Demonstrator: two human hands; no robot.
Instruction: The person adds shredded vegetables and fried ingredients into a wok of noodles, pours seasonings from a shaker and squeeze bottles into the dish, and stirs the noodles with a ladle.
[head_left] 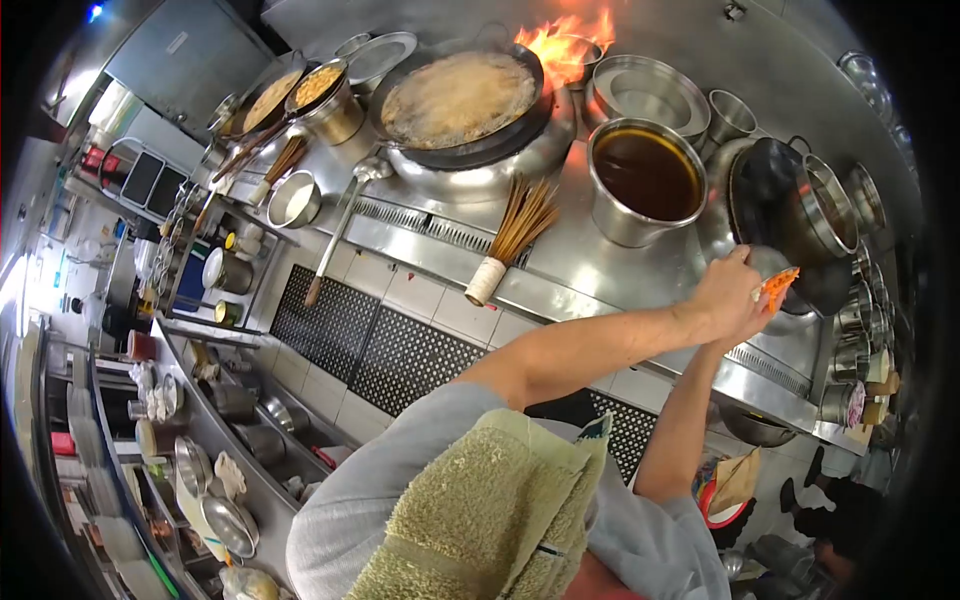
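Note:
My left hand (722,292) reaches over the right end of the steel range, its fingers curled. Close against it, my right hand (752,322) is partly hidden behind it. Both hands are closed at a small, bright orange thing with a pale edge (778,287); its kind is unclear. Just beyond them sits a dark wok (765,190), with a steel pot (840,215) tilted over it. A rounded metal bowl or ladle head (768,262) lies behind the fingers. To the left stands a steel pot of dark brown liquid (648,175).
Flames (570,45) rise behind a large wok of bubbling liquid (460,100). A bamboo brush (505,245) and a long-handled ladle (345,215) overhang the range's front edge. A person's dark-clothed legs (840,515) show at lower right. Perforated black mats (400,355) cover the floor.

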